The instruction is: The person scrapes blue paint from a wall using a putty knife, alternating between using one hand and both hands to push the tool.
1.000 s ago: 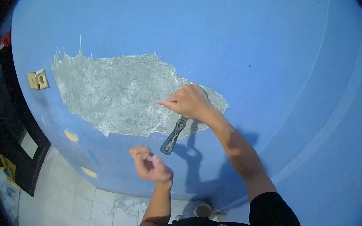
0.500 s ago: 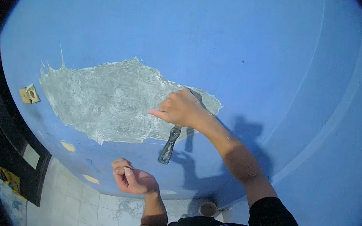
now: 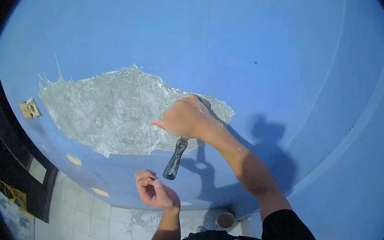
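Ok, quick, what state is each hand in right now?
Left hand: loosely closed, nothing visible in it.
Right hand: closed, holding the black-handled scraper.

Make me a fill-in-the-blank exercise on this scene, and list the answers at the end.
The wall around the grey patch is painted ____.
The tool handle is mostly coloured ____.
It sticks out below the person's ____ grip.
The pale floor at the bottom is laid with ____.

Missing words: blue; black; right; tiles.
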{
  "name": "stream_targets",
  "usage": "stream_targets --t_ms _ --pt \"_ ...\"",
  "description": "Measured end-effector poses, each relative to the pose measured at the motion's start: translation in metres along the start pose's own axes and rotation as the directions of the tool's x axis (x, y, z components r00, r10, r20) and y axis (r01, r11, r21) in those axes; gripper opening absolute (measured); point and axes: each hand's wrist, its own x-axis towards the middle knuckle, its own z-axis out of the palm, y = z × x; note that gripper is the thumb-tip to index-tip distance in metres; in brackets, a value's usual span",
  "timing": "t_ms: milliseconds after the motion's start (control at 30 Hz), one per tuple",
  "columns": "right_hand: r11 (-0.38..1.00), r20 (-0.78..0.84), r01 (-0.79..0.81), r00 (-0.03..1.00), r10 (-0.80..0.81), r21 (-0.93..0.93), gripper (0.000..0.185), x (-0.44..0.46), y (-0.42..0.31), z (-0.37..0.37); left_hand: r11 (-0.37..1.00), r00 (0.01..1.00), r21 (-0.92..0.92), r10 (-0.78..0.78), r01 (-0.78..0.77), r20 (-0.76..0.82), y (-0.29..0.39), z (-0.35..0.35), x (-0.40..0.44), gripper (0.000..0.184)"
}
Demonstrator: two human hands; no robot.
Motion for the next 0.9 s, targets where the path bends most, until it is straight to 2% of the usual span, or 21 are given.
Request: stream_targets --t_ms 33,67,133,167,200,233,267,300,333,367,400,433,467,500,533,600,667,733,800,867,900 --pt "1.000 0.017 -0.019 1.000 0.019 0.015 0.061 -0.003 -0.002 0.001 0.999 0.999 0.019 -0.039 0.039 0.027 -0.002 -0.004 0.000 0.008" --pt "1.000 0.023 -0.020 1.000 0.019 0.019 0.061 -0.006 -0.003 0.003 0.999 0.999 0.023 -0.045 0.044 0.025 -0.002 -0.006 0.000 0.008" --pt "1.000 0.080 -0.013 0.997 0.011 0.021 0.061 -0.013 -0.007 0.009 0.967 0.956 0.163 -0.224 0.194 0.189 0.002 -0.006 0.007 0.006" --pt "1.000 0.086 -0.013 0.996 0.011 0.028 0.061 -0.015 -0.008 0.010 0.959 0.921 0.189 -0.262 0.213 0.290 -0.007 -0.007 0.010 0.011" --pt "1.000 0.083 0.019 0.996 -0.017 -0.018 0.062 -0.014 -0.007 0.010 0.957 0.920 0.192 -0.266 0.217 0.286 -0.005 -0.003 0.013 0.011" --pt "0.997 0.081 0.052 0.996 -0.047 -0.063 0.063 -0.013 -0.005 0.009 0.862 0.758 0.162 -0.501 0.480 0.417 -0.001 0.001 0.017 0.016" --pt "0.997 0.082 0.055 0.995 -0.051 -0.056 0.063 -0.009 -0.006 0.004 0.691 0.520 0.172 -0.663 0.703 0.538 0.001 0.005 0.020 0.023" --pt "0.997 0.165 0.054 0.985 -0.044 -0.054 0.058 -0.005 -0.006 -0.002 0.690 0.522 0.176 -0.667 0.702 0.532 0.000 0.009 0.024 0.023" --pt "0.997 0.247 0.052 0.968 -0.038 -0.052 0.054 -0.003 -0.007 -0.006 0.583 0.395 0.159 -0.702 0.797 0.593 -0.002 0.013 0.027 0.029" --pt "0.998 0.250 0.054 0.967 -0.042 -0.043 0.054 -0.004 -0.006 -0.005 0.461 0.263 0.152 -0.712 0.874 0.651 -0.003 0.016 0.029 0.035" --pt "0.993 0.045 0.081 0.995 -0.084 0.080 0.042 -0.005 -0.006 -0.004 0.460 0.264 0.153 -0.717 0.875 0.645 -0.002 0.019 0.029 0.035" --pt "0.973 -0.165 0.129 0.982 -0.097 0.193 0.031 -0.009 -0.006 -0.004 0.454 0.280 0.125 -0.719 0.882 0.637 -0.001 0.022 0.027 0.037" --pt "0.972 -0.163 0.130 0.982 -0.098 0.197 0.031 -0.018 -0.011 -0.005 0.448 0.296 0.096 -0.721 0.889 0.627 0.001 0.024 0.024 0.040" --pt "0.979 -0.409 0.060 0.912 0.026 0.196 0.019 -0.030 -0.021 -0.008 0.439 0.287 0.118 -0.745 0.891 0.602 0.000 0.024 0.022 0.042" --pt "0.977 -0.625 -0.009 0.767 0.142 0.212 0.015 -0.042 -0.030 -0.010 0.443 0.290 0.119 -0.745 0.889 0.601 -0.002 0.028 0.025 0.042" --pt "0.911 -0.663 -0.240 0.627 0.409 0.335 0.014 -0.076 -0.043 -0.006 0.447 0.264 0.133 -0.714 0.885 0.648 -0.001 0.037 0.027 0.042" --pt "0.824 -0.631 -0.373 0.529 0.567 0.427 0.012 -0.116 -0.054 0.008 0.500 0.292 0.172 -0.715 0.849 0.636 0.009 0.038 0.023 0.041" --pt "0.639 -0.390 -0.565 0.509 0.768 0.522 0.011 -0.171 -0.075 0.027 0.517 0.289 0.184 -0.700 0.836 0.653 0.008 0.031 0.017 0.033" --pt "0.452 -0.171 -0.657 0.447 0.878 0.603 0.011 -0.229 -0.112 0.066 0.505 0.262 0.226 -0.720 0.833 0.643 0.001 0.042 0.019 0.026" --pt "0.247 0.254 -0.791 0.448 0.857 0.560 0.013 -0.306 -0.160 0.104 0.517 0.279 0.199 -0.701 0.832 0.656 0.002 0.050 0.004 0.025" --pt "0.405 0.270 -0.799 0.550 0.790 0.444 0.012 -0.349 -0.184 0.123 0.497 0.259 0.202 -0.707 0.844 0.658 0.000 0.047 -0.002 0.027"
